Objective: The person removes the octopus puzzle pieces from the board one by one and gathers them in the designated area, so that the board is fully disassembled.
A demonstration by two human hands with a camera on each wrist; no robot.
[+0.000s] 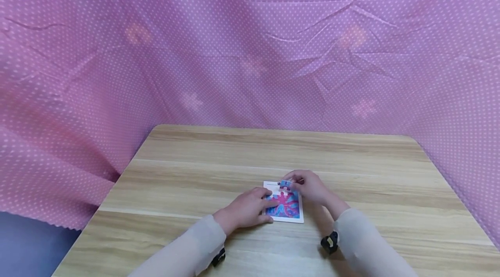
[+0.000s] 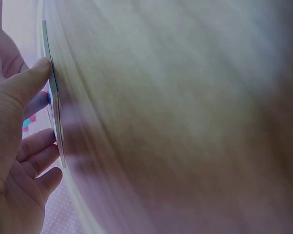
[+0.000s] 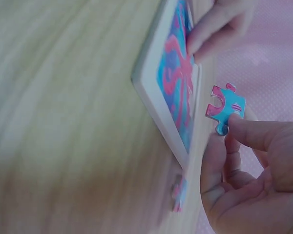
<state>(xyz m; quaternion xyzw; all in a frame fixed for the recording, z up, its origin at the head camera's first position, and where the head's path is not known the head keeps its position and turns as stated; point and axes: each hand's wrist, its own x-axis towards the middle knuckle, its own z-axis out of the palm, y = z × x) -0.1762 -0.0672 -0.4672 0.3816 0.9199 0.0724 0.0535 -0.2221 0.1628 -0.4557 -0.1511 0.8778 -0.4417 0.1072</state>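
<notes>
Brightly blue-and-pink puzzle piece (image 3: 229, 105), knobbed and notched.

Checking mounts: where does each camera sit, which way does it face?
Head: on the head, forward and down at the puzzle; left hand, right hand, sleeves.
Left wrist: on that wrist, across the table, puzzle edge-on; left hand near, right apparently behind.
Right wrist: on that wrist, at puzzle and held piece; right hand near, left beyond.
Head and right wrist share both hands, puzzle, piece.
</notes>
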